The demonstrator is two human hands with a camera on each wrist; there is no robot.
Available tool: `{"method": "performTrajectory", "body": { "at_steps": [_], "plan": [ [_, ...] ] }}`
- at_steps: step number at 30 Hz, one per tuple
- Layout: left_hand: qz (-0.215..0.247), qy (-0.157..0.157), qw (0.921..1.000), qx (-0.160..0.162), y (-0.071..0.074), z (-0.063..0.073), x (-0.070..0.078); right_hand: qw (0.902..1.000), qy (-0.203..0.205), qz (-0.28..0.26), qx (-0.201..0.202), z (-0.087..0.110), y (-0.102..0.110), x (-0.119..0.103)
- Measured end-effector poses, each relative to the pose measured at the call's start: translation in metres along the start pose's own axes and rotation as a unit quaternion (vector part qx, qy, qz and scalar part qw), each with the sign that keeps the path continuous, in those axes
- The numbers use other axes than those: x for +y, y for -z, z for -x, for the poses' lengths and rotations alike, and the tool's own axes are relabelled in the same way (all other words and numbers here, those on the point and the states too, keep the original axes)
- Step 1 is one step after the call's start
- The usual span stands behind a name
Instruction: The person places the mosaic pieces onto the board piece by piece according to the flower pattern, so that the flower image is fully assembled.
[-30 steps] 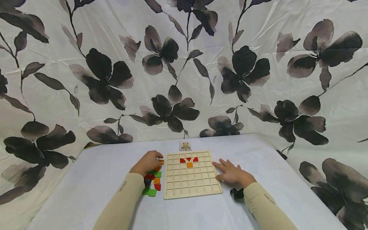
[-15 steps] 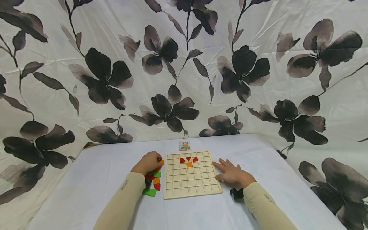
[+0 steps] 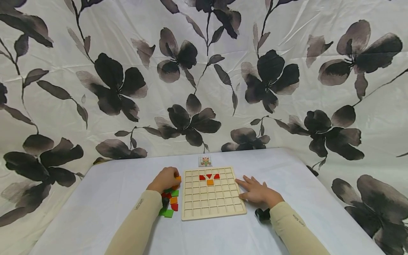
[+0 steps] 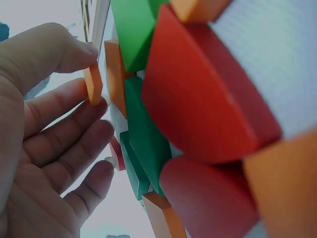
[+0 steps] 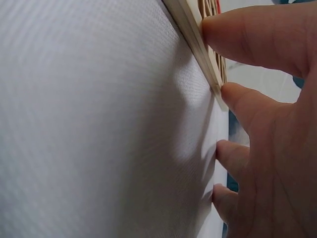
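My left hand pinches a thin orange tile between thumb and fingers, beside the left edge of a wooden grid board. Under and beside that hand lies a loose pile of coloured tiles, among them a red quarter-round tile and a dark green tile. My right hand spreads its fingers at the board's right edge; in the right wrist view the thumb and a finger touch the board's rim. Set in the board's upper rows are several red pieces and one orange square.
A small card with a coloured pattern lies behind the board. Green tiles are at the near end of the pile. A white cloth covers the table, and a floral curtain hangs behind.
The left hand has shifted very slightly, and its fingers have drawn in around the orange tile near the board's edge. The right hand and the board look unmoved.
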State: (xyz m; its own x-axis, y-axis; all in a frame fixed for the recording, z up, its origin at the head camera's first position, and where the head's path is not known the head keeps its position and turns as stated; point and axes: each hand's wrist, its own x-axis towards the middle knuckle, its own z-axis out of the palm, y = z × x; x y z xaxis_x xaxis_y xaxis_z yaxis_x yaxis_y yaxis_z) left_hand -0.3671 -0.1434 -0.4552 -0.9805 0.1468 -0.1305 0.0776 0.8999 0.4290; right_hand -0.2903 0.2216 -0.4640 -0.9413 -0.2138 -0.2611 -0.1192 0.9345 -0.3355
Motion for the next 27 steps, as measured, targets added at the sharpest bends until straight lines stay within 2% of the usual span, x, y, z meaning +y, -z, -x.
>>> {"method": "performTrajectory", "body": {
  "at_steps": [7, 10, 14, 21, 27],
  "plan": [
    [0.068, 0.032, 0.9971, 0.002, 0.002, 0.003, 0.000, 1.0000, -0.001, 0.002, 0.001, 0.001, 0.000, -0.001],
    [0.088, 0.035, 0.9954, 0.004, 0.003, 0.004, 0.002, 1.0000, -0.001, -0.001, 0.001, 0.002, 0.001, -0.001],
    [0.096, 0.015, 0.9952, 0.012, 0.004, 0.005, 0.008, 1.0000, 0.002, -0.001, 0.003, 0.002, 0.002, -0.002],
    [0.069, -0.061, 0.9953, 0.030, 0.004, 0.011, 0.022, 1.0000, 0.003, 0.001, 0.007, 0.002, 0.002, -0.001],
    [0.076, -0.067, 0.9944, 0.028, -0.001, 0.016, 0.032, 1.0000, 0.006, -0.001, 0.003, 0.002, 0.001, -0.001]
  ]
}}
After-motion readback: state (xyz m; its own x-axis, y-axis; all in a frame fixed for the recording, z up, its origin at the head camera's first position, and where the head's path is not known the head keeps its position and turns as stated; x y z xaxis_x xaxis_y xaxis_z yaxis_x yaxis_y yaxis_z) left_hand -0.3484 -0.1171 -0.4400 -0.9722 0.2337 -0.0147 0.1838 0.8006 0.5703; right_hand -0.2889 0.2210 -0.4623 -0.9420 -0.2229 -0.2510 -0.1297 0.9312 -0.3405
